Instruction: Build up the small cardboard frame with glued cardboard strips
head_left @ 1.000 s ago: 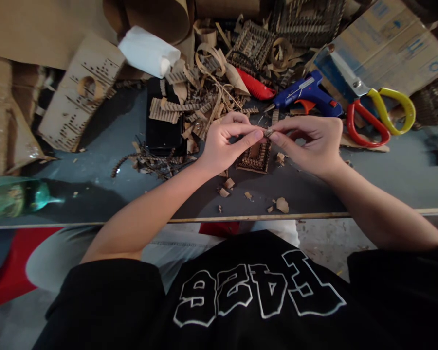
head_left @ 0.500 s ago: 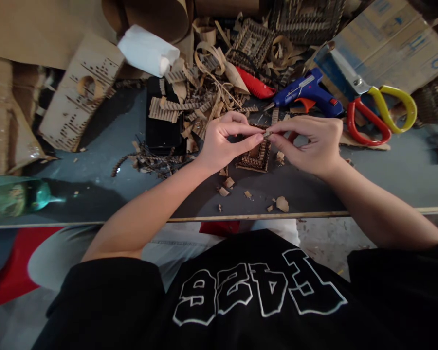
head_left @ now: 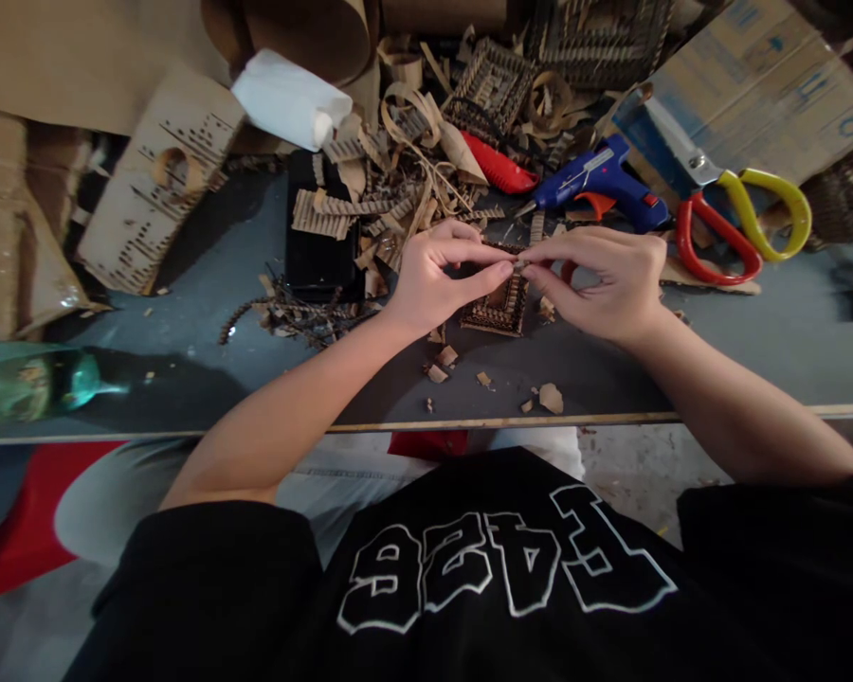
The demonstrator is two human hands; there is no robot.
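My left hand (head_left: 437, 277) and my right hand (head_left: 601, 279) meet fingertip to fingertip over the dark table (head_left: 206, 284). Together they pinch a small strip of corrugated cardboard (head_left: 519, 261), which is mostly hidden by the fingers. Directly beneath the hands lies a small square frame (head_left: 499, 308) built of corrugated cardboard strips. Small cardboard scraps (head_left: 549, 399) lie on the table in front of the frame.
A blue glue gun (head_left: 597, 180), red and yellow scissors (head_left: 739, 223) and a red-handled tool (head_left: 498, 166) lie behind the hands. A pile of cardboard strips (head_left: 390, 180), a black box (head_left: 317, 251), a white roll (head_left: 288, 99) and a green bottle (head_left: 28, 384) occupy the left.
Both hands stay nearly still, working the small strip between the fingertips; they shift only slightly over the frame.
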